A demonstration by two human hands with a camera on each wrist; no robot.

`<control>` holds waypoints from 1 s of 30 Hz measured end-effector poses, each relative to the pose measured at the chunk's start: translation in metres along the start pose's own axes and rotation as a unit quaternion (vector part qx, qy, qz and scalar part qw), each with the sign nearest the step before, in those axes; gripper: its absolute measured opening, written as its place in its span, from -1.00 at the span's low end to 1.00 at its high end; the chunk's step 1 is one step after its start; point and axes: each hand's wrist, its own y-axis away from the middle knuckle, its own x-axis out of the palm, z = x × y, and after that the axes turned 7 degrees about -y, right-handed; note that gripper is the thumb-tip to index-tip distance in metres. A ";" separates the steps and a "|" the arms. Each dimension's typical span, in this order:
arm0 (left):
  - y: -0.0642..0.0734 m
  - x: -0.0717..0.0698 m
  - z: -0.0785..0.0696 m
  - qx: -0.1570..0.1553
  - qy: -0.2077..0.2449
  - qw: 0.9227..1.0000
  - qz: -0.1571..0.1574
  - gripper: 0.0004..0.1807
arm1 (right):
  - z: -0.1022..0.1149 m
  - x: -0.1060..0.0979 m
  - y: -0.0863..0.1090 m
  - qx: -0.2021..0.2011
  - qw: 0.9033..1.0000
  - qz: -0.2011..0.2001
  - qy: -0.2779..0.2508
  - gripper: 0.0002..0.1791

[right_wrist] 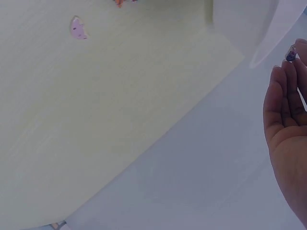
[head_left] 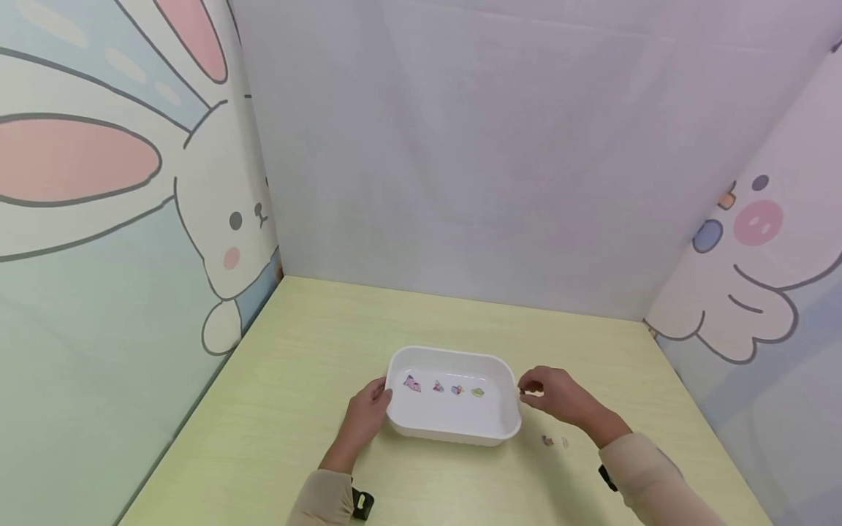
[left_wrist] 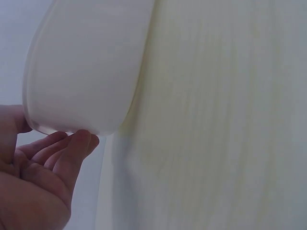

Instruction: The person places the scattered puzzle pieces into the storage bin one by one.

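Note:
A shallow white plastic tray [head_left: 454,424] stands on the table, with several small, flat, colourful pieces in a row inside, among them a pink piece [head_left: 412,383] and a green piece [head_left: 477,392]. At the tray's left end my left hand [head_left: 364,416] grips the rim; in the left wrist view its thumb and fingers [left_wrist: 79,148] lie on either side of the wall. Just beyond the right end, my right hand [head_left: 555,394] pinches a small dark piece [right_wrist: 290,53] between thumb and fingertips. What is printed on that piece is too small to tell.
Two more small pieces lie on the table right of the tray: a multicoloured piece [head_left: 547,440] and a pale pink piece [right_wrist: 78,28]. The pale yellow table [head_left: 342,314] meets a plain curtain [head_left: 460,161] behind and cartoon-printed panels at both sides.

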 end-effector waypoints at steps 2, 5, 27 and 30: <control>0.000 0.000 0.000 -0.002 0.001 1.000 -0.001 -0.55 | 0.005 0.000 -0.006 0.001 1.000 0.003 0.000 -0.86; 0.000 0.000 0.001 -0.002 -0.001 1.000 -0.001 -0.55 | 0.014 0.000 -0.016 -0.002 1.000 0.008 -0.003 -0.85; -0.001 -0.001 0.002 -0.001 -0.001 1.000 0.000 -0.55 | 0.072 0.037 -0.089 -0.038 0.993 0.111 -0.003 -0.91; -0.001 -0.001 0.002 -0.005 0.006 1.000 0.000 -0.55 | 0.079 0.046 -0.097 -0.032 0.991 0.128 -0.003 -0.91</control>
